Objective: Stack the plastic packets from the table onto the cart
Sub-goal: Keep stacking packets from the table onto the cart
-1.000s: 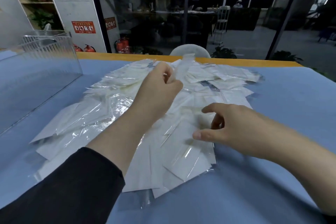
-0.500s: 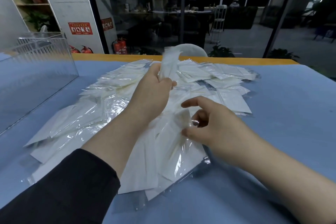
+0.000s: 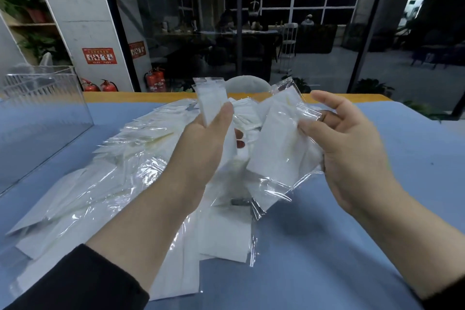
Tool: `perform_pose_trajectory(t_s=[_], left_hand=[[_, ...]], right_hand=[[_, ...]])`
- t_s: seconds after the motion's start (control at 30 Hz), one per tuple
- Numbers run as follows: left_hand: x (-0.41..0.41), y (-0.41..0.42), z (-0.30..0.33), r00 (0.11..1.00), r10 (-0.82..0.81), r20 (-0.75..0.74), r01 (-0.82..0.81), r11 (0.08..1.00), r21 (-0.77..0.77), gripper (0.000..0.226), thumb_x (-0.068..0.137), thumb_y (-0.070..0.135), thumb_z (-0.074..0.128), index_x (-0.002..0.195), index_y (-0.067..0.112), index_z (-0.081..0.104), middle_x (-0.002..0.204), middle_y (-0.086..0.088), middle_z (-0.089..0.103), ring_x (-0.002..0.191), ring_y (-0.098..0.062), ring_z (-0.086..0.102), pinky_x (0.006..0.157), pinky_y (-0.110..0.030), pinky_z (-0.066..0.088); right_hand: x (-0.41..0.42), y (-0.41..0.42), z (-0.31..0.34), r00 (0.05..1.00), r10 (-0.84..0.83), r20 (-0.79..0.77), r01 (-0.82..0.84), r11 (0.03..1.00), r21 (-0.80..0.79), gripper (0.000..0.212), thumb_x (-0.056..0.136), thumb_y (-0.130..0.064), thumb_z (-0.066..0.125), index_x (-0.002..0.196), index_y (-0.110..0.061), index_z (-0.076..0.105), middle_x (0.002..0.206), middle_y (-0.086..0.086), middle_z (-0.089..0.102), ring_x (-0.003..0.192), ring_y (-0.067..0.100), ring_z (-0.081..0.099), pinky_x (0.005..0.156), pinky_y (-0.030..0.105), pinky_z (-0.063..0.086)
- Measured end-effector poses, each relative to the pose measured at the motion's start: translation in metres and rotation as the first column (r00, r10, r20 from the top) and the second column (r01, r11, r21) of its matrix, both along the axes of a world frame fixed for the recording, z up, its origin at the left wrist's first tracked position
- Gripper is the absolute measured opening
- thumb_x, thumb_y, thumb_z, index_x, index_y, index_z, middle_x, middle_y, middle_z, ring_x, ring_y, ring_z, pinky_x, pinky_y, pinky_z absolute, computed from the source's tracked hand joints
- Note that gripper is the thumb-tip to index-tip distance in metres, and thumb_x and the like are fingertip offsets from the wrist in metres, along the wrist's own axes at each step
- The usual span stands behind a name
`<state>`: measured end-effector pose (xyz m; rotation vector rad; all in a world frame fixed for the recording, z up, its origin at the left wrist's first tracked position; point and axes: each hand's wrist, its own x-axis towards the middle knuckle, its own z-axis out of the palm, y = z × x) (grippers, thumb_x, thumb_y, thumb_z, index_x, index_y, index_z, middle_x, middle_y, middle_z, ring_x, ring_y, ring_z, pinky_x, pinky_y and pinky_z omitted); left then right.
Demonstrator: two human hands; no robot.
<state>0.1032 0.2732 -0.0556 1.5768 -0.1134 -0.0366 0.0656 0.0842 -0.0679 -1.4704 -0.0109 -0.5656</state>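
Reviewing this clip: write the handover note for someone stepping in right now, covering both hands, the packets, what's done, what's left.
Left hand: grips a narrow packet, raised above the pile.
Right hand: holds a bunch of packets, also lifted.
Pile of packets: spread across the blue table, mostly left and centre.
Clear box: at the table's left edge; nothing visible inside it.
Done: a few packets picked up. No cart in view.
Left: carry the held packets to the cart, stack them, then clear the remaining pile.
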Motion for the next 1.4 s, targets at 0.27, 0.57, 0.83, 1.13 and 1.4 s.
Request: perform_pose_trajectory(t_s=[0.27, 0.57, 0.83, 1.13, 1.4], left_hand=[[-0.017, -0.020, -0.016, 0.972, -0.226, -0.064, 0.213, 0.963, -0.165, 0.024, 0.096, 0.028, 0.068, 0.116, 0.017, 0.074, 0.108, -0.009, 0.077, 0.101, -0.032, 0.074, 0.096, -0.059, 0.054], [-0.008, -0.012, -0.013, 0.992, -0.062, -0.108, 0.024, 0.946, -0.323, 0.026, 0.097, 0.029, 0.066, 0.118, 0.015, 0.073, 0.106, -0.006, 0.078, 0.101, -0.029, 0.074, 0.098, -0.059, 0.053], [-0.012, -0.014, -0.010, 0.993, -0.063, -0.095, 0.028, 0.943, -0.331, 0.024, 0.098, 0.030, 0.065, 0.115, 0.016, 0.074, 0.104, -0.008, 0.078, 0.098, -0.030, 0.075, 0.094, -0.060, 0.055], [-0.004, -0.003, -0.004, 0.977, 0.163, -0.136, -0.200, 0.921, -0.334, 0.018, 0.089, 0.037, 0.072, 0.097, 0.024, 0.063, 0.098, 0.005, 0.072, 0.105, -0.023, 0.066, 0.098, -0.052, 0.051], [-0.022, -0.024, -0.012, 0.990, -0.138, -0.012, 0.132, 0.964, -0.229, 0.027, 0.099, 0.037, 0.061, 0.114, 0.017, 0.071, 0.103, 0.000, 0.079, 0.097, -0.019, 0.075, 0.086, -0.039, 0.060]], right_hand=[[-0.004, 0.018, -0.004, 0.999, -0.004, 0.036, 0.006, 0.999, -0.049, 0.028, 0.091, -0.016, 0.072, 0.117, -0.026, 0.067, 0.093, -0.001, 0.073, 0.087, 0.012, 0.067, 0.083, 0.026, 0.054], [-0.002, 0.019, -0.012, 0.985, 0.019, -0.173, -0.053, 0.979, -0.195, 0.008, 0.093, -0.013, 0.068, 0.089, -0.013, 0.074, 0.068, -0.003, 0.069, 0.060, 0.009, 0.059, 0.061, 0.020, 0.050], [-0.003, 0.019, -0.016, 0.966, -0.001, -0.258, -0.070, 0.962, -0.263, 0.014, 0.091, -0.025, 0.072, 0.083, -0.014, 0.071, 0.066, -0.005, 0.064, 0.058, 0.006, 0.058, 0.058, 0.018, 0.049], [-0.002, 0.003, -0.001, 0.973, -0.229, -0.033, 0.226, 0.970, -0.088, 0.020, 0.099, -0.021, 0.058, 0.085, -0.011, 0.067, 0.080, 0.007, 0.071, 0.072, 0.020, 0.065, 0.061, 0.027, 0.052], [-0.003, 0.017, -0.009, 0.996, -0.090, -0.027, 0.080, 0.963, -0.259, 0.012, 0.089, -0.021, 0.074, 0.078, -0.018, 0.070, 0.064, -0.008, 0.059, 0.058, 0.005, 0.047, 0.053, 0.016, 0.040]])
